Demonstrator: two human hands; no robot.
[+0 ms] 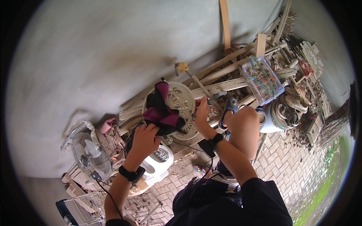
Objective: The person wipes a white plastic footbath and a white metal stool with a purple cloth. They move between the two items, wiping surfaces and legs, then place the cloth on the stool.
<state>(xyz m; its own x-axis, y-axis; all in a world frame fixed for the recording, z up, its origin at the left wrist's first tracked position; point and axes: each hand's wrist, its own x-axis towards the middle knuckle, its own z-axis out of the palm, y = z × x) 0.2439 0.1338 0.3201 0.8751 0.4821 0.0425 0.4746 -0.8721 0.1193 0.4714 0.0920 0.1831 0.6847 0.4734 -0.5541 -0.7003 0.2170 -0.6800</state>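
Note:
A black and magenta fabric piece [163,107] lies bunched over the left part of a round, cream openwork plastic top [183,98]. My left hand [144,140] is at the fabric's near edge, with its fingers bent over it; the fingertips are partly hidden. On the right side of the round top, my right hand [201,112] is closed at the rim. A small dark bit shows by its fingertips, too small to name. Each of my wrists carries a black strap with a small box and a cable.
Below my left hand stands a white plastic container [160,162]. A dusty fan [88,150] and a wire rack [85,207] are at left. Wooden planks [222,86] run along the wall. A lilac basket [277,90] and a white bucket [268,122] holding shoes stand at right.

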